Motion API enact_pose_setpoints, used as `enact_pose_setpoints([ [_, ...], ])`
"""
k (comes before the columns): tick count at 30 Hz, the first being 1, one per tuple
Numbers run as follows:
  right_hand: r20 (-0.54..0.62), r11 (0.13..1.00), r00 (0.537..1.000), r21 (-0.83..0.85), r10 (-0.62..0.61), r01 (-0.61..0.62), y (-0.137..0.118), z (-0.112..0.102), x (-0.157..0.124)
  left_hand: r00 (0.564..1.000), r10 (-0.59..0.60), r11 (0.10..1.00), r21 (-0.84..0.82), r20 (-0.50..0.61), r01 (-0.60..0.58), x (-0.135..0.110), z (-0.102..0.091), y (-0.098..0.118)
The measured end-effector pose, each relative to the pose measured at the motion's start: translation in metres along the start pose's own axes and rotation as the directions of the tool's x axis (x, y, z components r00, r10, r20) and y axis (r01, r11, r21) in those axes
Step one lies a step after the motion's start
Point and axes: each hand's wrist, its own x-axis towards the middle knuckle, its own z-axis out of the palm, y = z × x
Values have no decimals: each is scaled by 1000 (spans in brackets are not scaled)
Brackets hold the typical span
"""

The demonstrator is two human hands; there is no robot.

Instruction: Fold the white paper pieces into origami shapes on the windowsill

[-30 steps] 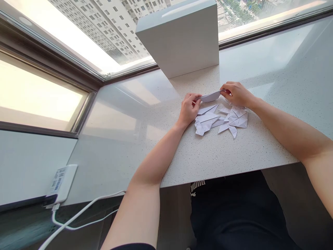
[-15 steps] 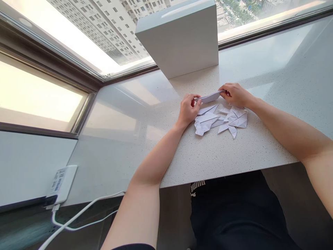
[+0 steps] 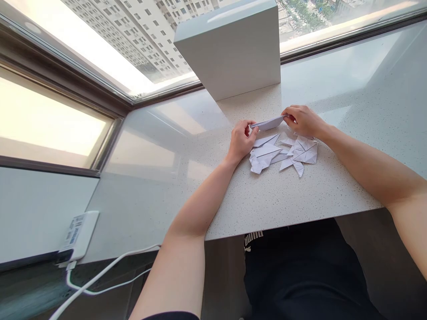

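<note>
Head view, single item group: a folded white paper strip (image 3: pixel 267 123) held just above a speckled white stone countertop (image 3: pixel 267 200), its long axis running roughly left to right across the view and rising slightly toward the right, with narrow ends pointing at the two hands. The left hand (image 3: pixel 242 140) holds the strip's left end, its curled fingers (image 3: pixel 249 127) pinching the paper from the near side. The right hand (image 3: pixel 302 121) holds the right end, its bunched fingers (image 3: pixel 288 116) pressed together on the paper; the thumb's position cannot be told. State of work as shown: the strip is already creased lengthwise and stays off the counter, and just below the hands lie loose folded white paper pieces (image 3: pixel 283 153), pointed and creased, some overlapping, the right hand's wrist close above them. How many pieces there are cannot be told. Also present: a white block (image 3: pixel 230 51) on the countertop beyond the hands, a white power bank (image 3: pixel 78 235) at the lower left, its white cable (image 3: pixel 100 275) trailing down, and black shorts (image 3: pixel 300 275) below the counter edge.
</note>
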Motion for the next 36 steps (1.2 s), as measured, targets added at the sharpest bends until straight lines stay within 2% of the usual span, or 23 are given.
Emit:
enact_pose_setpoints([
  [10, -23, 998, 999, 57, 25, -24, 1, 4, 0, 999, -16, 1000, -21, 30, 17, 0, -1, 5],
  [22, -6, 999, 999, -3, 51, -51, 1, 3, 0, 1000, 10, 999, -38, 21, -9, -1, -1, 4],
  [36, -25, 998, 998, 30, 49, -48, -3, -1, 0, 999, -48, 998, -31, 4, 48, 0, -2, 12],
])
